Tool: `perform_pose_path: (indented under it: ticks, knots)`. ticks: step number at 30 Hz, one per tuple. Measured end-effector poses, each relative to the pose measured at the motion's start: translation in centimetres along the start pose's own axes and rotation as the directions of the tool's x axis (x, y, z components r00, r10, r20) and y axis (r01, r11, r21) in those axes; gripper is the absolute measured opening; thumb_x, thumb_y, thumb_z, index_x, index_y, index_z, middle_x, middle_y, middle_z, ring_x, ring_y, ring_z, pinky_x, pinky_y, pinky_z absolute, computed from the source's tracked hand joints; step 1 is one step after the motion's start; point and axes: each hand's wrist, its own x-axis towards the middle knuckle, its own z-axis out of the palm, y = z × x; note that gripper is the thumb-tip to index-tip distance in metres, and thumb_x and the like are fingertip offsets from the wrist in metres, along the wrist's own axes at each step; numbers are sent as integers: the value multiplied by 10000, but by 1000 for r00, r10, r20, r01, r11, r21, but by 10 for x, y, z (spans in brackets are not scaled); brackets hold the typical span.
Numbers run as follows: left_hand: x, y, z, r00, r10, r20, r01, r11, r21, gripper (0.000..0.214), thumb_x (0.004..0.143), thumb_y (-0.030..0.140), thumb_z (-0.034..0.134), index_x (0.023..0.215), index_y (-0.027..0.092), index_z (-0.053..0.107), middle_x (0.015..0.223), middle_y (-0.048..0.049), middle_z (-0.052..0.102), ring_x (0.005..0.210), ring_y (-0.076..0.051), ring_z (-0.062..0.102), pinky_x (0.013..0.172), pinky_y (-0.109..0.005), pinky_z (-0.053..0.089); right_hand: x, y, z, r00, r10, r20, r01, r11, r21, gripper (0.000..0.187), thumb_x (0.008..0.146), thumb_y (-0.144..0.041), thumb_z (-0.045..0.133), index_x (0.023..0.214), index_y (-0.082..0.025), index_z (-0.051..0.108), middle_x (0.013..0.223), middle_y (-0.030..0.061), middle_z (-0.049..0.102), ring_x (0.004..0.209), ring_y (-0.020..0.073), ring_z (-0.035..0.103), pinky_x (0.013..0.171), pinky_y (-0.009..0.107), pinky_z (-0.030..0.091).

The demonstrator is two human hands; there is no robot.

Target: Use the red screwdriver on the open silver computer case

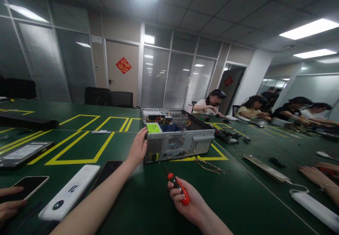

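An open computer case [189, 144] lies in front of me, its metal rear panel with vents and ports facing me. Wires and a bright green-yellow label [154, 128] show inside its near left part. My left hand [138, 146] holds the case's near left corner, fingers bent over the edge beside the label. In my right hand [185, 196] is a screwdriver [178, 188] with a red and black handle. Its thin shaft points up and left to the panel's lower edge; whether the tip touches a screw is too small to tell.
On the green table [137, 199], a white power bank [70, 192] and dark phone [108, 171] lie left. A person's hand touches another phone [29, 187]. Right are thin cables [210, 166], a long pale bar [266, 168] and another person's hands [315, 175]. Several people sit farther back.
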Motion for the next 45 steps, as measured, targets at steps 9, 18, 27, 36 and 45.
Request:
perform_pose_path:
  ticks: [9,18,27,36,45]
  knots:
    - [0,2,-1,1000,-9,5,8,1000,13,433,925,254,298,1354,191,306,1397,-114,378,1315,-221,340,1084,-456,308,1,1,1,1000,0,9,0,1000,6,194,897,-300,419,876,-118,484,715,15,498,489,21,432,382,67,342]
    - [0,2,-1,1000,-15,14,15,1000,11,434,926,248,298,1356,190,295,1405,-112,365,1323,-219,325,1088,-461,300,0,4,5,985,-64,-163,27,975,-222,286,899,-347,414,920,-90,539,611,-1,503,449,40,440,349,84,307]
    - [1,1,0,1000,8,-3,-8,1000,-6,430,924,240,298,1351,188,303,1396,-114,373,1314,-215,334,1089,-460,297,3,5,10,948,-121,-295,40,963,-267,239,876,-312,489,804,-85,511,595,6,535,424,27,473,368,80,365]
    - [1,2,-1,1000,0,3,0,1000,-7,433,924,240,297,1354,195,299,1400,-112,368,1320,-214,327,1092,-463,292,7,3,3,967,-96,-234,31,964,-264,268,897,-333,444,894,-81,535,647,14,567,464,43,487,408,116,387]
    - [1,2,-1,1000,-14,8,14,1000,-2,433,925,249,295,1355,194,296,1396,-118,373,1317,-219,333,1086,-467,301,4,0,5,986,-91,-138,74,990,-120,218,901,-294,430,880,-95,516,686,30,552,449,11,447,396,73,343]
